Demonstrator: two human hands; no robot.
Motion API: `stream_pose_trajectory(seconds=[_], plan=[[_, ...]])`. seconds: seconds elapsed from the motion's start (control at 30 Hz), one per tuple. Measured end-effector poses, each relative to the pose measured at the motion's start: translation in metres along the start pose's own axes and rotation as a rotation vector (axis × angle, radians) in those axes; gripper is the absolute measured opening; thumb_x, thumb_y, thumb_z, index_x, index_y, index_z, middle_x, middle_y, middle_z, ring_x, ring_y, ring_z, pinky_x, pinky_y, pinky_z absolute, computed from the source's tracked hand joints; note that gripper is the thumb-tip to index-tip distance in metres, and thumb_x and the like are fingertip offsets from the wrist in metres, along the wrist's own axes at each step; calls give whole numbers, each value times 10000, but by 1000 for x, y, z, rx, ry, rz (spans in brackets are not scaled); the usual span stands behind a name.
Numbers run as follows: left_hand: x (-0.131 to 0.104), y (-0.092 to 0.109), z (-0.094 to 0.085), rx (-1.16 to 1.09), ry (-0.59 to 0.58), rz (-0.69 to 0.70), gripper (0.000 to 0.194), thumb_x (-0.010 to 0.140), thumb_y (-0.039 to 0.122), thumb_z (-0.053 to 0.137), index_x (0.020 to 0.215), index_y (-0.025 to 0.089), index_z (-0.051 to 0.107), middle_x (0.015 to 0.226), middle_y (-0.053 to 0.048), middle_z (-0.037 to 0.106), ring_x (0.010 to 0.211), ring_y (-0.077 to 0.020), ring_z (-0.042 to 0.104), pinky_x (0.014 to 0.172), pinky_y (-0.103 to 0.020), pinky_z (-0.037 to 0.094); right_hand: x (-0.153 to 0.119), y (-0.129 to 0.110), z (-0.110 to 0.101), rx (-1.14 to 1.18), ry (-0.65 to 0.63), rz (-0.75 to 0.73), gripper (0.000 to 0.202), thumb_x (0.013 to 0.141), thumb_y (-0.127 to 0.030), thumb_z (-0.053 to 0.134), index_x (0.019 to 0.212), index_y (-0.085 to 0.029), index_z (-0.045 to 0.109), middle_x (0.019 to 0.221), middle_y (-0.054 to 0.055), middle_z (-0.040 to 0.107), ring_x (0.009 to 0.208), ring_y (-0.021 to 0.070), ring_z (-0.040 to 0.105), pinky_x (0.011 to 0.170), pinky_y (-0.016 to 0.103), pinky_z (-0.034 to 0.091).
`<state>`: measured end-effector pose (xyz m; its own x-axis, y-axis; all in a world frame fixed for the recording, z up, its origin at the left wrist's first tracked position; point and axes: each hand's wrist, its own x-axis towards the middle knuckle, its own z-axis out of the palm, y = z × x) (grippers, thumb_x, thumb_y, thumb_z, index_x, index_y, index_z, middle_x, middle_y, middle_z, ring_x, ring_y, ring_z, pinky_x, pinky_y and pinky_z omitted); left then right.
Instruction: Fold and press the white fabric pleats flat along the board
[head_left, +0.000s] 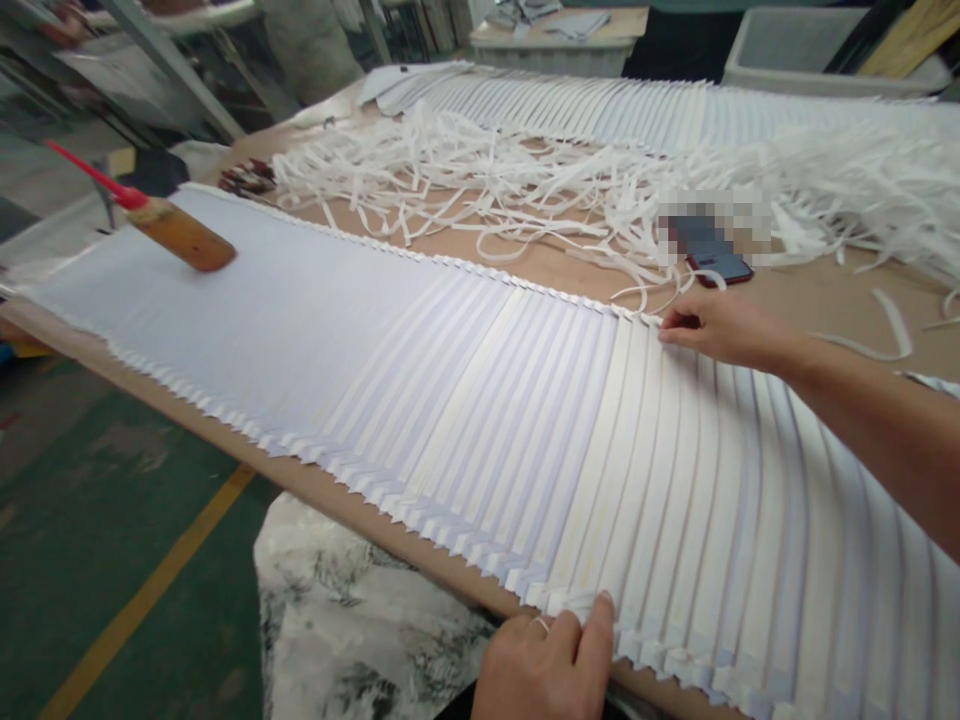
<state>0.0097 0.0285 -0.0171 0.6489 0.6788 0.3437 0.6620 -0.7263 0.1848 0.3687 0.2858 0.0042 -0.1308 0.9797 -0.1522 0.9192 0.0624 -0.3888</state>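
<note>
- The pleated sheet [262,290] crosses your frame from the upper left to the lower right, flat on the brown table [814,305]
- Its narrow strips [517,420] lie side by side across it, each one's long axis rising from the near edge toward the far edge with a slight lean to the right
- Your right hand [724,325], right of centre, is at the far edge with thumb and fingertips brought together; they look pinched on a strip end
- Your left hand [544,670], at bottom centre, lies back-up with its fingers bent and its index fingertip touching the near edge; its thumb is hidden, so you cannot tell whether it grips anything
- The relation that counts: your hands sit at opposite ends of roughly one strip line, the left nearer you, the plain stretch of sheet lying to the left of both
- The phone [716,255] lies just above your right hand, beside the loose strips [480,190]; the red-nozzled bottle [184,235] is well apart, upper left
</note>
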Motion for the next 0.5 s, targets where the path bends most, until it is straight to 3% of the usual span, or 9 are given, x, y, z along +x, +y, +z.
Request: stream_pose_trajectory(seconds=[0.3, 0.5], plan=[[0, -2, 0, 12, 10, 1, 423, 832, -34, 478, 1153, 178, 655, 619, 54, 609, 436, -160, 587, 418, -328, 415, 3, -3, 5, -3, 3, -8, 166, 845, -344, 660, 825, -214, 761, 785, 45, 759, 725, 202, 662, 663, 311, 463], [-3, 1, 3, 33, 17, -3, 331, 900, 17, 542, 1152, 184, 675, 623, 60, 604, 431, -152, 582, 419, -328, 410, 2, -9, 8, -86, -8, -4, 167, 865, -331, 641, 836, -220, 761, 802, 56, 763, 728, 212, 666, 656, 322, 445]])
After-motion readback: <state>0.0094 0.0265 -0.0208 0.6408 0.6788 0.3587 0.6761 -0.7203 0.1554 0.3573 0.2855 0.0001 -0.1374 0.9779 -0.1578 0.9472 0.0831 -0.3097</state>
